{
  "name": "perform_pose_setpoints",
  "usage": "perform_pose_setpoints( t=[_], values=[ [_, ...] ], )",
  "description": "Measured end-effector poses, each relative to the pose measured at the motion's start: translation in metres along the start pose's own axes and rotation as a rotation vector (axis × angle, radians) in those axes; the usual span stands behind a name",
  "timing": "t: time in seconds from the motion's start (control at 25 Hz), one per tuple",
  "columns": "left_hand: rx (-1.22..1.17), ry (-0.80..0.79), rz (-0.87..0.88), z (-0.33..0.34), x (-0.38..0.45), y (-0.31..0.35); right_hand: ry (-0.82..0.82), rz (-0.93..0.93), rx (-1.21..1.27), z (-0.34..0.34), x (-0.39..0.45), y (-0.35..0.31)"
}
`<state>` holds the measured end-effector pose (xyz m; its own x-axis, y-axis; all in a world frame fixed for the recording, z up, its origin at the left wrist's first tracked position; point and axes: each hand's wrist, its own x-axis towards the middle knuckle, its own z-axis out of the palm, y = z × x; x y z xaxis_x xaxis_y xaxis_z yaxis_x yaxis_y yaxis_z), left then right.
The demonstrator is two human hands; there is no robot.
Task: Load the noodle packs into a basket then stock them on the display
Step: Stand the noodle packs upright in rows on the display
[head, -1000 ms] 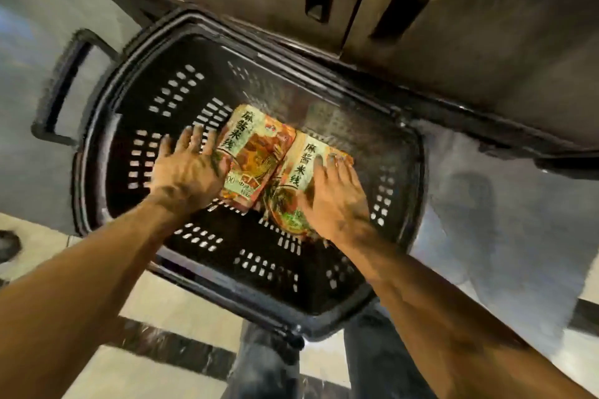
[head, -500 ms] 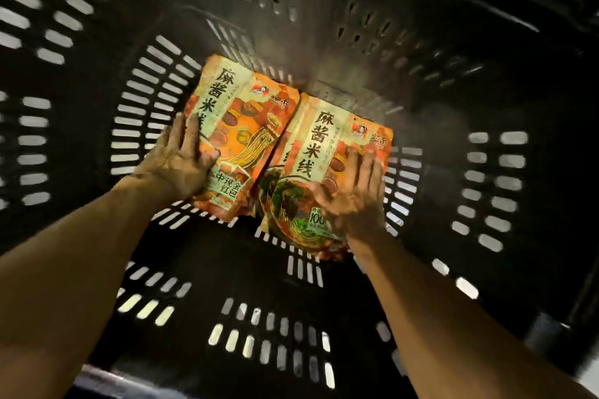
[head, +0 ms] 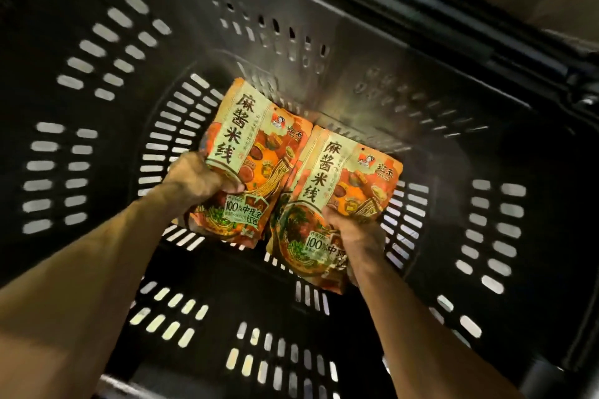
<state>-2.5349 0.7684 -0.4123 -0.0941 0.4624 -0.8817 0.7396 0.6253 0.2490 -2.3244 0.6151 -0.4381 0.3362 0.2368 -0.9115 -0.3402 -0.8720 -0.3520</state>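
Deep in the black basket (head: 324,42), the left hand (head: 197,180) and right hand (head: 358,241) each pinch a noodle pack (head: 249,165) by its lower edge, where glossy film could slip from such shallow grips.

Left hand (head: 201,180) and right hand (head: 355,241), flat on the packs a moment ago, are now curling around them. Left pack (head: 249,152) and right pack (head: 337,191) are tilting up off the basket (head: 97,172) floor.
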Motion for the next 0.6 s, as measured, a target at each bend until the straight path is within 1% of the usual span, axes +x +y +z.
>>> perform_pose_setpoints(
  t=[0.08, 0.16, 0.28, 0.4, 0.44, 0.56, 0.6],
  values=[
    [-0.074, -0.043, -0.010, 0.002, -0.008, 0.002, 0.079, -0.014, 0.070, 0.004, 0.001, 0.000],
    [-0.104, -0.034, -0.012, 0.000, -0.016, 0.003, 0.037, -0.010, 0.132, 0.005, -0.006, 0.000],
    [-0.165, 0.000, 0.021, -0.007, -0.029, -0.001, 0.014, -0.063, 0.077, -0.001, -0.024, -0.009],
    [-0.207, 0.102, 0.051, -0.027, -0.077, 0.004, -0.034, -0.183, 0.062, -0.018, -0.070, -0.035],
    [-0.242, 0.085, 0.055, -0.027, -0.079, -0.002, -0.055, -0.194, 0.058, -0.021, -0.076, -0.033],
    [-0.287, 0.077, 0.106, -0.054, -0.138, 0.008, -0.145, -0.238, 0.014, -0.044, -0.132, -0.062],
    [-0.298, 0.097, 0.140, -0.066, -0.163, 0.015, -0.168, -0.248, 0.003, -0.053, -0.157, -0.076]
  ],
)
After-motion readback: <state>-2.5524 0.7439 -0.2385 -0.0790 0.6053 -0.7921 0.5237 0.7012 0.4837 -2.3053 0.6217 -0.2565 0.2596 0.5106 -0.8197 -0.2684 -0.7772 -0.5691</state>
